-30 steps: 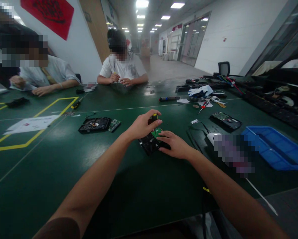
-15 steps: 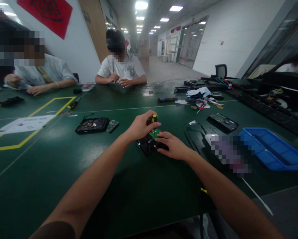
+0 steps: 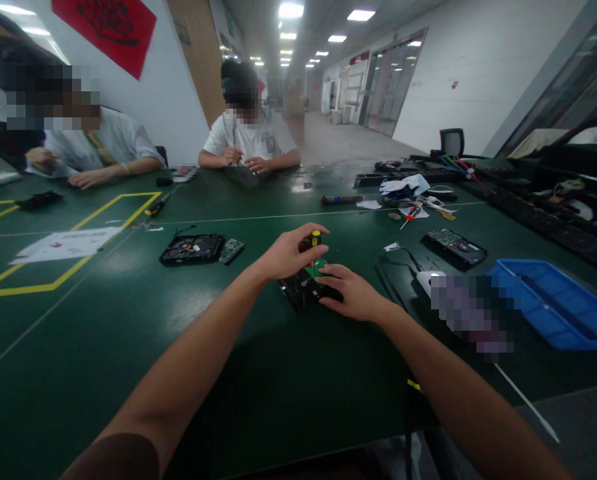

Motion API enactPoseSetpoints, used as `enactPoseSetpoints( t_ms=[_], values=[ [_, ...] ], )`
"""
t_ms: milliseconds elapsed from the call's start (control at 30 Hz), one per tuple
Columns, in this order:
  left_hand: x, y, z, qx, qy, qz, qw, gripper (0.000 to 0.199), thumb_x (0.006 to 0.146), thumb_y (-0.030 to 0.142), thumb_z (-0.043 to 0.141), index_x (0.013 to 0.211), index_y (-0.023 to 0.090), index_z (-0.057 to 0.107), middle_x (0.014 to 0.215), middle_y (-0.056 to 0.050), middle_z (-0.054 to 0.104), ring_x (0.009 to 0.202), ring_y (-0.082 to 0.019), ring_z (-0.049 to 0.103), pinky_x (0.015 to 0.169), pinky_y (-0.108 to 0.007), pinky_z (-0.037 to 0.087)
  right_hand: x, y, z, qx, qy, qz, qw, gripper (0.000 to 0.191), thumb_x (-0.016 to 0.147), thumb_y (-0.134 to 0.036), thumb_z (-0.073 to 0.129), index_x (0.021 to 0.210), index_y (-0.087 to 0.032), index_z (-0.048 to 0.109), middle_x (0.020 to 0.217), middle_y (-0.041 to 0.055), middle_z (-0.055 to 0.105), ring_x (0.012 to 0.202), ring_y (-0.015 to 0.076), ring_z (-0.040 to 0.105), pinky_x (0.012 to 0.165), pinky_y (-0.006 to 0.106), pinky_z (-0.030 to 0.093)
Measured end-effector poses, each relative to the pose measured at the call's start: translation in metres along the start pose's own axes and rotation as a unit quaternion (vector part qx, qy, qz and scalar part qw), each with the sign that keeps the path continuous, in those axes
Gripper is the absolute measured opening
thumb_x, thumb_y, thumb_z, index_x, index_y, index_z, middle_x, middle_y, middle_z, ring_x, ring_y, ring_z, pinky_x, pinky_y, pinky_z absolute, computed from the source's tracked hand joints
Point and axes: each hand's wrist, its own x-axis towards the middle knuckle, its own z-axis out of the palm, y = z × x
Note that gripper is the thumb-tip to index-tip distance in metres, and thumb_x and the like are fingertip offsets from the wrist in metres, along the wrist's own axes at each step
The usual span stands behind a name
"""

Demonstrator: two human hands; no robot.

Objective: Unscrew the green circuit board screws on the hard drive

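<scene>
Upright between the fingers of my left hand point(image 3: 291, 252) is a screwdriver point(image 3: 316, 237) with a yellow and black handle. Its shaft points down at the green circuit board point(image 3: 318, 267) of a black hard drive point(image 3: 298, 291) that lies on the table. My right hand point(image 3: 351, 293) grips the right side of this drive, thumb toward the near end and fingers by the board. The screwdriver's tip is too small to make out. To the left sit an opened drive point(image 3: 192, 249) and a loose circuit board point(image 3: 232, 251).
Right of my hands are another hard drive point(image 3: 454, 249), a partly blurred device with a cable point(image 3: 431, 280) and a blue tray point(image 3: 568, 313). Farther back lie a red screwdriver point(image 3: 411, 215), gloves point(image 3: 406, 188) and a dark cylindrical tool point(image 3: 341, 200). Co-workers point(image 3: 251, 143) sit across the green table.
The whole view has shifted slightly, so things appear a little farther right. My hands keep almost the same hold on the screwdriver and the drive.
</scene>
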Motion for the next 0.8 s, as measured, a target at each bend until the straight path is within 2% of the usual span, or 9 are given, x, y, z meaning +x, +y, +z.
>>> enactPoseSetpoints(
  t_ms=[200, 367, 567, 700, 800],
  values=[
    [0.000, 0.003, -0.005, -0.056, -0.032, 0.000, 0.998, 0.033, 0.100, 0.039, 0.056, 0.126, 0.020, 0.059, 0.099, -0.004, 0.068, 0.071, -0.014, 0.070, 0.068, -0.029, 0.059, 0.000, 0.001, 0.001, -0.006, -0.001, -0.006, 1.000, 0.047, 0.093, -0.041, 0.069, 0.136, -0.021, 0.065, 0.145, 0.0138, 0.059, 0.141, 0.0321, 0.049, 0.118, 0.055, 0.040],
    [0.002, -0.003, -0.003, -0.036, 0.014, -0.004, 0.999, 0.027, 0.094, 0.041, 0.066, 0.110, 0.020, 0.060, 0.090, -0.002, 0.068, 0.064, -0.013, 0.069, 0.061, -0.027, 0.057, 0.000, -0.001, -0.001, -0.008, -0.009, 0.014, 1.000, 0.047, 0.093, -0.041, 0.069, 0.136, -0.024, 0.065, 0.150, 0.0140, 0.054, 0.140, 0.0339, 0.049, 0.117, 0.059, 0.041],
    [0.004, -0.008, 0.003, -0.026, 0.078, -0.027, 0.996, 0.032, 0.086, 0.040, 0.077, 0.099, 0.019, 0.057, 0.081, -0.001, 0.067, 0.059, -0.013, 0.068, 0.054, -0.024, 0.053, 0.000, -0.002, -0.001, -0.004, -0.008, 0.019, 1.000, 0.047, 0.092, -0.041, 0.069, 0.136, -0.025, 0.065, 0.154, 0.0143, 0.050, 0.143, 0.0352, 0.046, 0.117, 0.059, 0.040],
    [0.004, -0.007, 0.006, -0.042, 0.088, -0.019, 0.995, 0.037, 0.088, 0.035, 0.076, 0.116, 0.021, 0.056, 0.088, -0.001, 0.068, 0.058, -0.011, 0.067, 0.055, -0.023, 0.054, 0.000, -0.002, -0.001, -0.008, -0.009, 0.019, 1.000, 0.048, 0.092, -0.042, 0.070, 0.136, -0.025, 0.065, 0.152, 0.0138, 0.052, 0.142, 0.0345, 0.047, 0.116, 0.059, 0.041],
    [0.003, -0.005, 0.004, -0.014, 0.072, -0.012, 0.997, 0.041, 0.093, 0.035, 0.070, 0.130, 0.025, 0.057, 0.084, 0.001, 0.067, 0.060, -0.011, 0.067, 0.056, -0.023, 0.054, 0.000, -0.003, -0.002, -0.009, -0.009, 0.019, 1.000, 0.047, 0.092, -0.043, 0.070, 0.136, -0.024, 0.065, 0.151, 0.0146, 0.052, 0.142, 0.0348, 0.048, 0.116, 0.059, 0.041]
  ],
)
